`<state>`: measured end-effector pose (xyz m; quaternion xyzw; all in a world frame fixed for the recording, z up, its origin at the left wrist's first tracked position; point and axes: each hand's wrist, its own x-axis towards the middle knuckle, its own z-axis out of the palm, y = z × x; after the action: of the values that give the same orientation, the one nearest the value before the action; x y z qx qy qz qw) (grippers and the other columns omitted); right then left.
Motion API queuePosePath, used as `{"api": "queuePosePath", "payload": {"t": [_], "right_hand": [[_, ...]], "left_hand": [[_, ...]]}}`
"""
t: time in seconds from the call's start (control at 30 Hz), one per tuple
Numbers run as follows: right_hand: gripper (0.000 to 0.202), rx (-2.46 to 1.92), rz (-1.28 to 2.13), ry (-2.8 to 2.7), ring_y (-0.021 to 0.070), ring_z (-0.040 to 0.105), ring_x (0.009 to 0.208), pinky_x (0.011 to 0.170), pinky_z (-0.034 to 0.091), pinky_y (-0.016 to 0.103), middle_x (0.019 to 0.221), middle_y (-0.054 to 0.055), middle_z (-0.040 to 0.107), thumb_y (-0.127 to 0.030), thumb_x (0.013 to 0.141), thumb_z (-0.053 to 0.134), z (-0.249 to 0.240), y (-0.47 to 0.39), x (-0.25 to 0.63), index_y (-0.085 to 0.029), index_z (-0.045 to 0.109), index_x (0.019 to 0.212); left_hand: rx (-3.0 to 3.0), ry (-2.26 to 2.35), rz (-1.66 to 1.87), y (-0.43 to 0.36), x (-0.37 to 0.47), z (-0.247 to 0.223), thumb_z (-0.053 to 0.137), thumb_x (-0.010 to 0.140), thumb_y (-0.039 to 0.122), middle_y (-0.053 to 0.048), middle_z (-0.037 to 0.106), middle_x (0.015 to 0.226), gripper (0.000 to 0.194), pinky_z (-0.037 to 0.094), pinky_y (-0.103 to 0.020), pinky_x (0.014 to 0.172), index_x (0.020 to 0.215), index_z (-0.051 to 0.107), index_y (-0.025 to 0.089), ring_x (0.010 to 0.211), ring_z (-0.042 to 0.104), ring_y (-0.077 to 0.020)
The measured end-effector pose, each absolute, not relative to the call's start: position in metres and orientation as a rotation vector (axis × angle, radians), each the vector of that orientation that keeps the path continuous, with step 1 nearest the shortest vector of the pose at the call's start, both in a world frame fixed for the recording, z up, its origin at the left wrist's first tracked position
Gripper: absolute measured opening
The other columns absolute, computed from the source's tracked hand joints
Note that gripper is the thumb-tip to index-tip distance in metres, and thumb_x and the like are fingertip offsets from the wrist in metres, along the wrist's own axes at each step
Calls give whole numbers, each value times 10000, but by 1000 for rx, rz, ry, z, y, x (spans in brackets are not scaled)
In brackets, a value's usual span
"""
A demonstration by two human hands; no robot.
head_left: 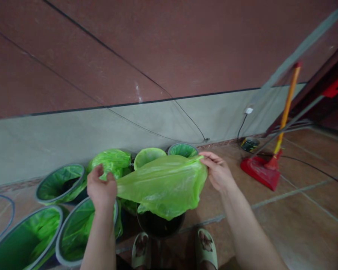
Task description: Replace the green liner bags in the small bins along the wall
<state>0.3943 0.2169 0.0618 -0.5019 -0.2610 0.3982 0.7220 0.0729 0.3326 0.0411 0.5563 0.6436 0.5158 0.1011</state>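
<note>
A bright green plastic bag (163, 183) is stretched between my two hands, above a dark bin (160, 227) by my feet. My right hand (218, 170) pinches the bag's upper right corner between thumb and fingers. On the other side, my left hand (101, 191) has its fingers curled, and the bag narrows to a taut end at it; the exact grip is partly hidden. The bag's lower edge hangs loose over the mouth of the dark bin and covers part of it.
Several bins lined with green bags, such as a grey-rimmed bin (60, 183), stand on my left and along the wall (157, 120). To the right are a red dustpan (260, 170), a broom with an orange handle (287, 108), a small can (249, 143) and a black cable (307, 161).
</note>
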Motion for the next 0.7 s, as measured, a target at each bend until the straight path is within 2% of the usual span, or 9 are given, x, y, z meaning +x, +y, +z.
{"api": "queuePosePath", "payload": {"t": [0.1, 0.23, 0.47, 0.7], "right_hand": [[229, -1118, 878, -699, 90, 533, 585, 566, 413, 214, 682, -27, 641, -269, 605, 790, 61, 222, 369, -203, 704, 806], [180, -1196, 838, -850, 96, 498, 561, 535, 384, 222, 651, -23, 617, -288, 638, 764, 58, 228, 334, -204, 698, 784], [115, -1199, 797, -1043, 104, 472, 561, 533, 357, 229, 645, -20, 595, -277, 717, 669, 50, 233, 308, -199, 691, 798], [161, -1235, 850, -1211, 125, 563, 659, 616, 428, 243, 747, -7, 645, -285, 767, 650, 42, 235, 308, -190, 666, 896]], "left_hand": [[1880, 1409, 1516, 302, 120, 54, 591, 814, 299, -80, 665, 1053, 291, 454, -367, 945, 1078, 638, 186, 997, 614, -225], [1995, 991, 1306, 271, 166, 65, 608, 846, 298, -76, 676, 1099, 243, 440, -368, 984, 1063, 669, 207, 1074, 602, -225], [1992, 941, 1278, 266, 171, 58, 648, 828, 258, -54, 710, 932, 89, 454, -411, 955, 875, 710, 215, 933, 645, -199], [1742, 902, 1364, 276, 157, 56, 664, 808, 247, -34, 707, 890, 59, 491, -318, 853, 811, 702, 202, 868, 652, -168]]}}
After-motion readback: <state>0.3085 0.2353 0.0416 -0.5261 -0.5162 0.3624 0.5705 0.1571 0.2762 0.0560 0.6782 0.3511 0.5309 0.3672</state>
